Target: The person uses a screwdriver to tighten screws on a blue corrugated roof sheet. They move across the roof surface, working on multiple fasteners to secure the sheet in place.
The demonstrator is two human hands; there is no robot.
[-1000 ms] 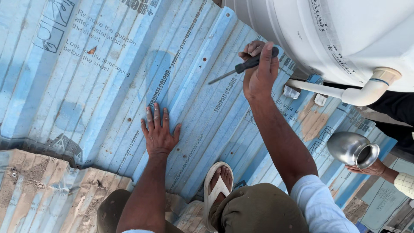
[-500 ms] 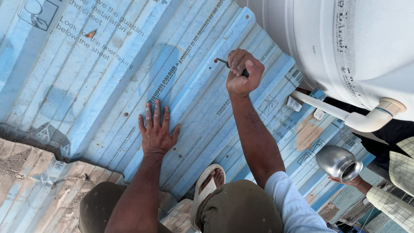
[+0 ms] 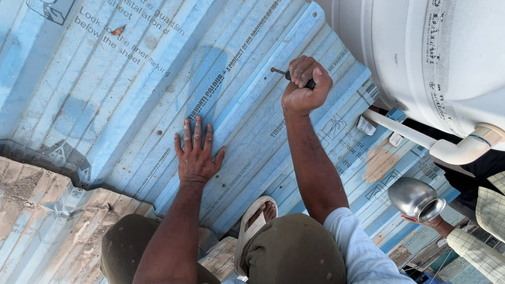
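The left hand (image 3: 195,156) lies flat, fingers spread, on the blue corrugated roofing sheet (image 3: 105,89), holding nothing. Up-sheet and to its right, the right hand (image 3: 304,87) is fisted around a screwdriver (image 3: 288,75) whose tip meets the sheet. A white water tank (image 3: 436,52) stands beyond that fist, and another person's hand (image 3: 427,221) holds a steel pot (image 3: 415,199) below the tank.

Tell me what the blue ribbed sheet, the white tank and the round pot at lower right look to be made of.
Blue ribbed sheet: likely coated metal under printed protective film; ribs, screw holes.
White tank: looks like moulded plastic, matte.
Round pot: polished metal, probably steel; mirror-like shine.
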